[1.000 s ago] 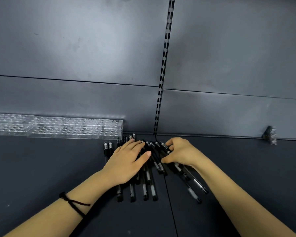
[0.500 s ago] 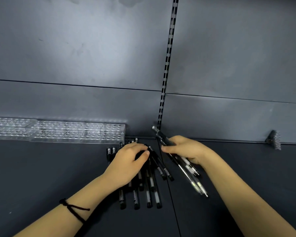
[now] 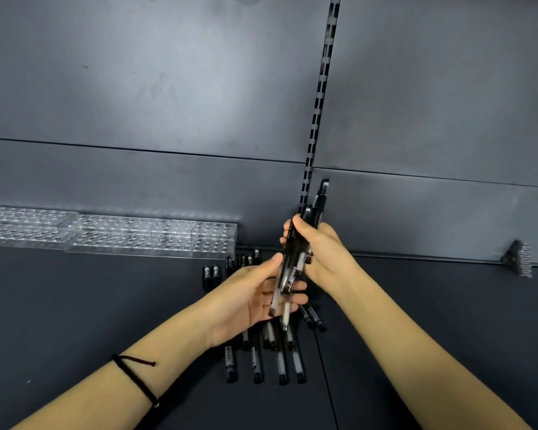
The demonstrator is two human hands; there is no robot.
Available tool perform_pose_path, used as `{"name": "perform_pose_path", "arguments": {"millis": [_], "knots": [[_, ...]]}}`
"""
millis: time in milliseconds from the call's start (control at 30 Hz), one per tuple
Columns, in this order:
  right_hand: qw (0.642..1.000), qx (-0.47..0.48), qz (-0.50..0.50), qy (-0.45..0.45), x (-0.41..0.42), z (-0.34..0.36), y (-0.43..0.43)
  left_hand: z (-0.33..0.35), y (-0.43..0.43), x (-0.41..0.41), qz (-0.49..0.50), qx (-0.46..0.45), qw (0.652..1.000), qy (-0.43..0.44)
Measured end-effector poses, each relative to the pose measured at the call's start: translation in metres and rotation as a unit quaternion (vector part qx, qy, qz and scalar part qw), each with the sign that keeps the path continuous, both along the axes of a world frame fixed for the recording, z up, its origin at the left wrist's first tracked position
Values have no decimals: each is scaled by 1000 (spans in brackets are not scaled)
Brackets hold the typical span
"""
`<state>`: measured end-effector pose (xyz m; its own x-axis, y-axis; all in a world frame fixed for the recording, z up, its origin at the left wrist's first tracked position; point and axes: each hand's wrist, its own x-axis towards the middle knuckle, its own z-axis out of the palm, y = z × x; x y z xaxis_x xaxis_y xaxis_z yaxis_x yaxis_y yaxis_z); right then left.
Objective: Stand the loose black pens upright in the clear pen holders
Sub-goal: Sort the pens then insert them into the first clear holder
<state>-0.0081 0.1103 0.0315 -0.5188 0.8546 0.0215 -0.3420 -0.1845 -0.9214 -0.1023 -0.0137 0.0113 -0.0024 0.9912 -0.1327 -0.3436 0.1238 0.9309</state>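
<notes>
Above the dark shelf [image 3: 75, 321], the head view shows the right hand [image 3: 323, 256] clamped around a bundle of black pens [image 3: 295, 262], caps tilted up toward the slotted upright [image 3: 319, 100] of the back wall, while the left hand [image 3: 252, 301] lies palm up beneath the bundle's lower ends, its fingers [image 3: 292, 297] loosely spread and its thumb resting against the pens. More loose pens [image 3: 280, 364] lie flat on the shelf under both hands, and the clear pen holders [image 3: 149, 237] stand in a row along the wall to the left, well apart from the bundle.
</notes>
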Motion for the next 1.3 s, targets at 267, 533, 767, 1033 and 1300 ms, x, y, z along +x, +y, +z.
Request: {"name": "perform_pose_path", "arguments": {"millis": [267,533,767,1033,1300], "knots": [[989,117,38,-85,-2,-6,-20,-5,2,2,62,9,997,-38],[948,145,124,-255,8,-3,-29,-1,-6,0,33,54,992,112],[941,186,125,-255,11,-1,-33,1,-7,0,24,86,988,124],[980,189,18,54,8,10,-19,8,-12,5,-69,15,995,65],[970,232,61,29,6,0,-30,1,-11,9,-44,18,999,-3]]}}
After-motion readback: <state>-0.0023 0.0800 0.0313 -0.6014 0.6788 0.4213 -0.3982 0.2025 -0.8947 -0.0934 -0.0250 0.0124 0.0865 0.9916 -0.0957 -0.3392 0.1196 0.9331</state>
